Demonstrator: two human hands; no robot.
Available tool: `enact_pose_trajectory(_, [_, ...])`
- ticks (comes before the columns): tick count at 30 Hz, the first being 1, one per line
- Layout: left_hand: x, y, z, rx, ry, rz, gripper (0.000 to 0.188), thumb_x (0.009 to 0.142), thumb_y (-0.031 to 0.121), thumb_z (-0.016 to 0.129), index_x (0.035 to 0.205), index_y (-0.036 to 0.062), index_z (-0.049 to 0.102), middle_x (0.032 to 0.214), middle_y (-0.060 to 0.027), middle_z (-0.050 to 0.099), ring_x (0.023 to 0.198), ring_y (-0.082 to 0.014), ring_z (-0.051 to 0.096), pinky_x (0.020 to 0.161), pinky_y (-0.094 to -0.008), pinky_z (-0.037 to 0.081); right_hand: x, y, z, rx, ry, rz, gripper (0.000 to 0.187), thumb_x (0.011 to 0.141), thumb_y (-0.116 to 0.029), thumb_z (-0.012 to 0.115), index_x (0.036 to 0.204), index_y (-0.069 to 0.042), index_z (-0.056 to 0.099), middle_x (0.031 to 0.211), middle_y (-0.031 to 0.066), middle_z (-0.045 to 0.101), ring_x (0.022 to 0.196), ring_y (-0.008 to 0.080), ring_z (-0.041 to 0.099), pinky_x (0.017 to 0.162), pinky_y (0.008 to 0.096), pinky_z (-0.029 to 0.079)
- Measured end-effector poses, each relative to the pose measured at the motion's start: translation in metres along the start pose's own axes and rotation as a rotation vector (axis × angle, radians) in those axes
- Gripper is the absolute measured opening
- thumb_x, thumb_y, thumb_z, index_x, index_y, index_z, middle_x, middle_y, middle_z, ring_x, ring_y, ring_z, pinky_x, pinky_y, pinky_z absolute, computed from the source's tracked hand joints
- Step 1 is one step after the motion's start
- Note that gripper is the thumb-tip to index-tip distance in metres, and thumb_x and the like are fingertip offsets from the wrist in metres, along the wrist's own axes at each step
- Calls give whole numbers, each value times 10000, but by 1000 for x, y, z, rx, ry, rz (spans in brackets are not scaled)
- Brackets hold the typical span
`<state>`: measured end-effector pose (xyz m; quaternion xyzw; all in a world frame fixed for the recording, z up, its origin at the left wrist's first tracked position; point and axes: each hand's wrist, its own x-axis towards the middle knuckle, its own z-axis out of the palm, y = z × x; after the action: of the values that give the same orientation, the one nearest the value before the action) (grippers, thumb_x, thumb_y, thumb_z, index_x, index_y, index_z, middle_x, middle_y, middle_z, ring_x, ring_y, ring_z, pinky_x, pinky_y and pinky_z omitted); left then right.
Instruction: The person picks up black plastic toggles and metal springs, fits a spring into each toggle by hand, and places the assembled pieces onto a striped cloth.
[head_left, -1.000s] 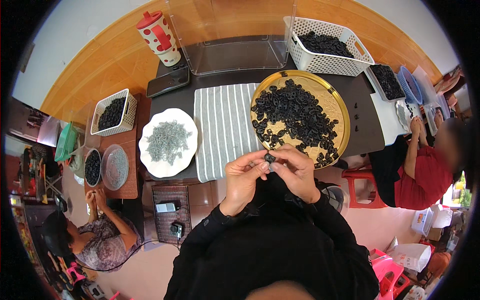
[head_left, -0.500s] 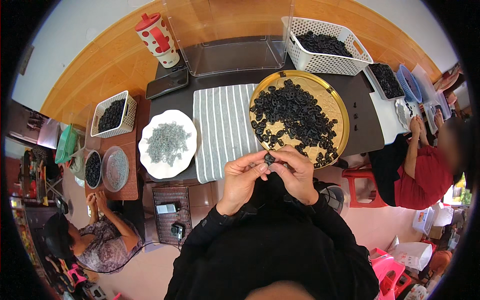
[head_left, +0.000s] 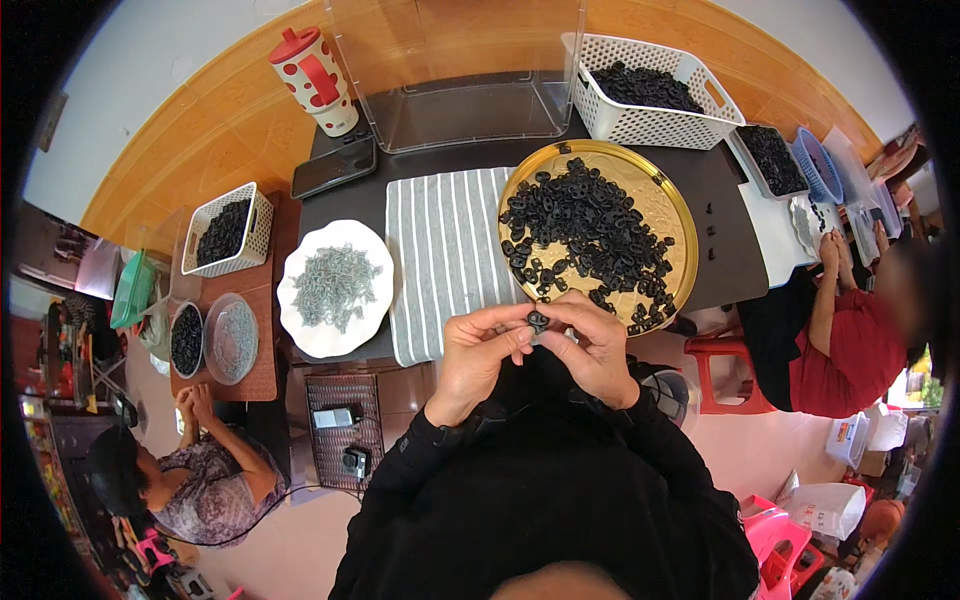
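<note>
Between my left hand (head_left: 480, 350) and my right hand (head_left: 590, 345) is a small black plastic part (head_left: 538, 320) with holes. Fingertips of both hands pinch it from either side, just off the near edge of the table. Whether a metal piece is with it is too small to tell. Beyond my right hand lies a round gold tray (head_left: 650, 185) with a heap of similar black parts (head_left: 590, 220). To the left of my hands, a white scalloped plate (head_left: 300, 335) holds a pile of thin silvery metal pieces (head_left: 335, 285). A grey striped cloth (head_left: 440, 250) lies between plate and tray.
At the back stand a clear plastic box (head_left: 460, 120), a white basket (head_left: 640, 125) of black parts, a spotted tumbler (head_left: 320, 85) and a dark phone (head_left: 335, 168). Co-workers sit at left (head_left: 200, 480) and right (head_left: 850, 340). A red stool (head_left: 720, 375) stands at right.
My left hand has shifted slightly left and down, and the black part sits a little lower and turned between my fingers. Both hands still pinch it.
</note>
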<state>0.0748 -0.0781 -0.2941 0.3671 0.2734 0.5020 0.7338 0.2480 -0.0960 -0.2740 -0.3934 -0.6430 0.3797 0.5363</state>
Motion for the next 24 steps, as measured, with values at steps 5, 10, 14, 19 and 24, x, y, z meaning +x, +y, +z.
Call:
enact_pose_trajectory(5, [-1, -3, 1, 4, 14, 9, 264, 855, -56, 637, 1112, -9, 670, 873, -91, 683, 712, -116, 624, 570, -209, 492, -1, 2, 0, -31, -13, 14, 322, 797, 56, 663, 1116, 19, 638, 890, 95, 614, 761, 161, 594, 650, 255, 477])
enact_pose_trajectory(10, [-3, -4, 5, 57, 7, 58, 270, 854, -60, 635, 1113, 5, 675, 883, -84, 661, 722, -118, 615, 573, -212, 494, -2, 0, 0, -47, -2, 10, 327, 789, 64, 671, 1111, 16, 639, 892, 89, 617, 763, 159, 599, 653, 255, 481])
enact_pose_trajectory(14, [-5, -5, 8, 122, 14, 103, 258, 863, -56, 629, 1111, 4, 675, 885, -78, 641, 721, -117, 609, 576, -213, 494, -3, 0, 1, -50, 10, -23, 322, 796, 69, 665, 1112, 15, 637, 901, 92, 622, 778, 163, 609, 660, 255, 485])
enact_pose_trajectory(19, [-10, -7, 16, 182, 22, 177, 255, 878, -54, 611, 1123, -8, 661, 905, -68, 626, 730, -108, 595, 590, -206, 488, -7, 0, 5, -76, 69, -114, 321, 813, 96, 637, 1125, 19, 624, 921, 107, 630, 780, 175, 627, 670, 255, 499])
enact_pose_trajectory(24, [-12, -5, 23, 242, 41, 230, 240, 876, -69, 599, 1108, -33, 650, 879, -74, 616, 728, -117, 601, 593, -214, 494, -8, -2, 8, -70, 96, -154, 321, 811, 109, 634, 1120, 26, 613, 923, 120, 631, 776, 184, 632, 663, 261, 506])
